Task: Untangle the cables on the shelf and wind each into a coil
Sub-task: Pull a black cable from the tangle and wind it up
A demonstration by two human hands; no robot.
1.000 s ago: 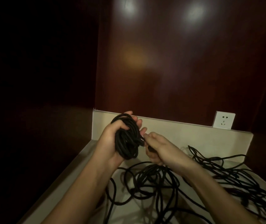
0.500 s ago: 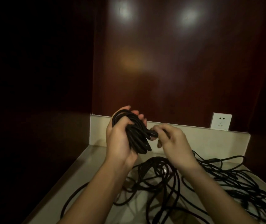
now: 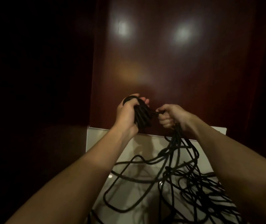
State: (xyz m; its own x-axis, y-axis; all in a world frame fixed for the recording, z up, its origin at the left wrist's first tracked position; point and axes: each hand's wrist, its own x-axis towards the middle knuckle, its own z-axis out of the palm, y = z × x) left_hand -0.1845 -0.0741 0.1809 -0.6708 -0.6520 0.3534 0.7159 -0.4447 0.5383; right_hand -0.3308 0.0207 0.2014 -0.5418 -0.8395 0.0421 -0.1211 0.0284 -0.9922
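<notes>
The left hand (image 3: 126, 113) grasps a wound black coil (image 3: 141, 114), fingers curled round the bundle, held raised in front of the dark red back panel (image 3: 177, 62). The right hand (image 3: 171, 116) sits just beside it, clenched on a black strand that runs from the coil; several strands hang from this fist down to the shelf. The loose cables (image 3: 185, 180) lie tangled on the pale shelf (image 3: 129, 149), densest at the right and near sides, with one wide loop reaching left. The shelf's raised back edge (image 3: 96, 135) runs below the hands. Bare shelf surface shows at the back left, between that edge and the tangle.
</notes>
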